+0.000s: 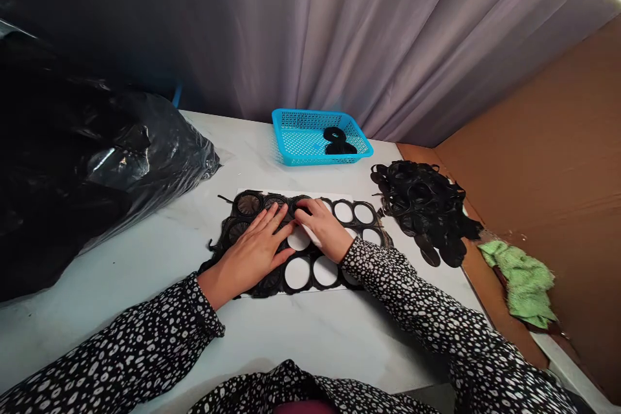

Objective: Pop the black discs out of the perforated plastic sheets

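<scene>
A black sheet with rows of round openings (pixel 363 206) lies on the white table. White shows through the openings on the right, while dark pleated discs (pixel 249 204) fill those on the left. My left hand (pixel 257 246) rests flat over the left and middle of the sheet, fingers spread. My right hand (pixel 323 223) is closed, its fingertips pressed together at an opening in the upper middle row. Whatever is between those fingertips is hidden. Both hands almost meet, and they cover several of the openings.
Behind the sheet stands a blue basket (pixel 284 156) holding black round pieces (pixel 341 147). A heap of black cut scraps (pixel 420 200) lies to the right, with a green cloth (pixel 521 278) beyond. A large black plastic bag (pixel 111 162) bulges over the left side. Grey curtain (pixel 349 32) hangs behind.
</scene>
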`<state>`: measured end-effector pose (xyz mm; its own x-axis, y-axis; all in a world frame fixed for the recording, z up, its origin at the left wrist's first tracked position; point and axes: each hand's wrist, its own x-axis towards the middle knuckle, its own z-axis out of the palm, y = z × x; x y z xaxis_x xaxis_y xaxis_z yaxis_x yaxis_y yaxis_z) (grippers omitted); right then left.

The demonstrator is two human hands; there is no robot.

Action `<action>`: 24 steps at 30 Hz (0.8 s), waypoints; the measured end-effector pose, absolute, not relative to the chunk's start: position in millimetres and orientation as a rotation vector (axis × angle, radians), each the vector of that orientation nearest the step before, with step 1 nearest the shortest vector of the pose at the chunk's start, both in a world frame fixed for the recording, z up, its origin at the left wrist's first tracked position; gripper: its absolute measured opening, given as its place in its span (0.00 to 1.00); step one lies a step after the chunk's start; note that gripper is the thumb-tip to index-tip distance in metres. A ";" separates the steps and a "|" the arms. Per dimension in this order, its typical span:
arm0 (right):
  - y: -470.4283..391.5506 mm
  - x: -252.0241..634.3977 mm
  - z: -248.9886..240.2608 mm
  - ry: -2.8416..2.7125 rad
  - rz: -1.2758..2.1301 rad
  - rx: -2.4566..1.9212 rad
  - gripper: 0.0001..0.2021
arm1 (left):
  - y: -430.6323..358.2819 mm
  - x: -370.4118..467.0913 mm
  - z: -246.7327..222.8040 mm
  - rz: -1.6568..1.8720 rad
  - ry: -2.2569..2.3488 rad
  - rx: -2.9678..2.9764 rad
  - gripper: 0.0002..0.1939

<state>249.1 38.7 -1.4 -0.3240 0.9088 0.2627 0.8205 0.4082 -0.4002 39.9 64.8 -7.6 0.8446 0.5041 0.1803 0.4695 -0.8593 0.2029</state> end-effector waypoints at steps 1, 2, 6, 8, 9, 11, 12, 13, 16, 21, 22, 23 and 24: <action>40.8 253.3 -2.4 -2.199 0.225 -1.522 0.07 | 64.4 40.1 -7.6 0.340 0.767 2.871 0.27; 45.4 261.4 -1.5 -2.131 0.198 -1.601 0.08 | 63.9 40.5 -7.3 0.335 0.774 2.872 0.27; 78.0 310.3 20.4 -1.591 -0.025 -1.975 0.08 | 61.9 41.8 -3.0 0.333 0.775 2.866 0.26; 90.7 318.4 32.9 -1.565 -0.126 -1.954 0.07 | 60.9 39.6 0.4 0.380 0.775 2.874 0.26; 94.1 313.6 36.3 -1.643 -0.143 -1.899 0.06 | 60.5 37.1 1.8 0.416 0.795 2.879 0.27; 94.8 289.0 35.2 -1.906 -0.092 -1.719 0.08 | 59.9 28.8 3.4 0.479 0.882 2.881 0.29; 93.0 272.5 31.3 -2.042 -0.036 -1.613 0.08 | 59.7 23.5 3.3 0.498 0.930 2.876 0.29; 90.6 255.8 25.9 -2.152 0.035 -1.514 0.09 | 59.5 17.8 2.6 0.504 0.965 2.867 0.29; 84.0 220.9 9.4 -2.272 0.313 -1.364 0.06 | 59.5 3.0 -1.0 0.474 0.962 2.846 0.27; 82.5 222.7 5.3 -2.118 0.702 -1.261 0.06 | 59.1 -3.9 -3.4 0.407 0.950 2.850 0.27; 82.7 225.3 6.9 -2.111 0.737 -1.251 0.07 | 59.0 -3.6 -3.4 0.401 0.956 2.847 0.27; 82.9 226.9 8.6 -2.112 0.762 -1.248 0.08 | 58.7 -3.3 -3.5 0.395 0.959 2.847 0.27; 82.9 227.6 9.9 -2.117 0.778 -1.251 0.08 | 58.5 -3.0 -3.6 0.392 0.960 2.853 0.27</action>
<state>227.6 82.9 9.9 -0.4115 0.8958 0.1680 0.5738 0.3978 -0.7159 -3.0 58.5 -3.6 0.7672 0.6065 0.2088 0.5790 -0.7949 0.1813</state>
